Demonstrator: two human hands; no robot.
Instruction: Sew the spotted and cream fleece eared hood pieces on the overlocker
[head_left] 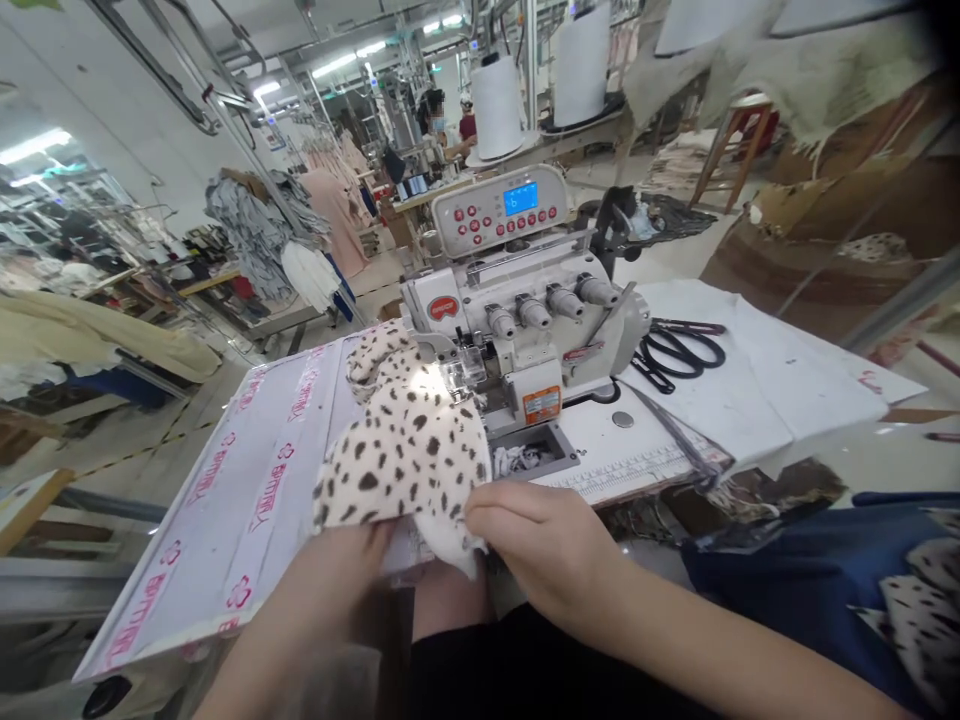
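A cream fabric piece with dark spots [405, 455] lies on the table in front of the white overlock sewing machine [480, 290], its far part lit beside the needle area. My right hand [544, 540] pinches the near right edge of this fabric, where a pale underside hangs down. Blurred by motion, my left hand [345, 555] reaches beneath the fabric's near left edge, which hides its fingers. Between the fabric and the machine's front cover is a tray [566, 455] with white scraps in it.
Black-handled scissors [686, 352] lie right of the machine on a white covering. Thread cones [496, 110] stand behind it. A brown bag [810, 250] is at far right, with dark blue cloth [780, 580] below. Garments hang on racks at back left; people sit farther off.
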